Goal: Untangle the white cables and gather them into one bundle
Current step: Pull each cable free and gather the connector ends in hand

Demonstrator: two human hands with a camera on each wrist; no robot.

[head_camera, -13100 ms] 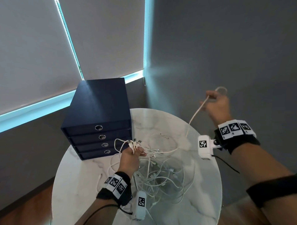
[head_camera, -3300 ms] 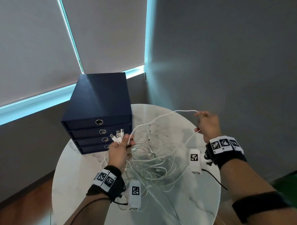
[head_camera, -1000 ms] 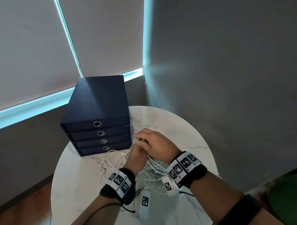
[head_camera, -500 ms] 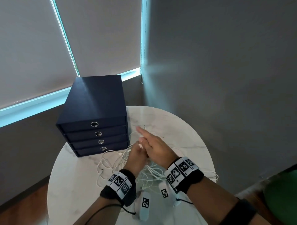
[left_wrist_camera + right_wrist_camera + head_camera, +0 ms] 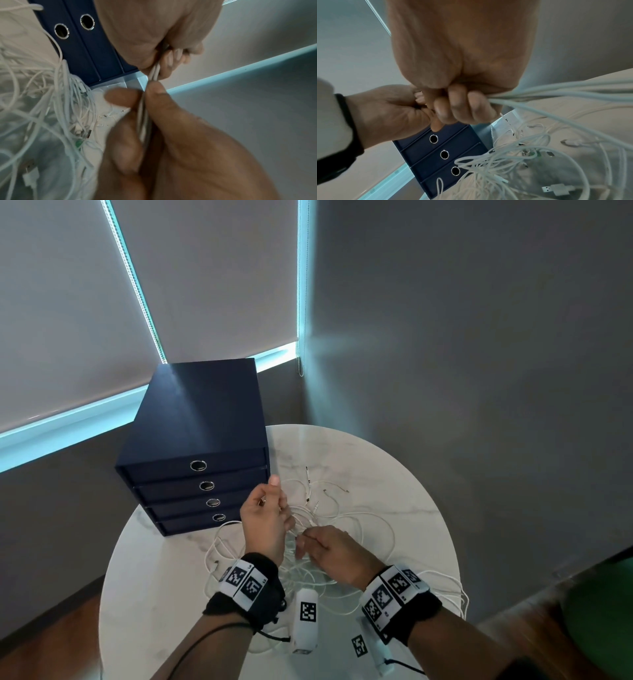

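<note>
A tangle of white cables (image 5: 346,517) lies spread on the round marble table (image 5: 404,474). My left hand (image 5: 265,520) is raised just in front of the drawer box and pinches a bunch of strands between thumb and fingers (image 5: 154,92). My right hand (image 5: 330,549) sits close beside it, lower and nearer me, its fingers (image 5: 462,106) curled in a fist round several strands (image 5: 556,93) that run off to the right. The held strands (image 5: 154,73) pass from one hand straight into the other. Loose loops and plugs (image 5: 556,189) hang and lie below.
A dark blue box (image 5: 198,436) with several ring-pull drawers stands at the table's back left, right behind my left hand. Grey walls and window blinds close in behind. Cable loops reach the table's right edge (image 5: 459,594).
My right hand, stretched flat over the left half a second ago, has drawn back toward me and curled round the strands. The left hand has risen slightly toward the drawers.
</note>
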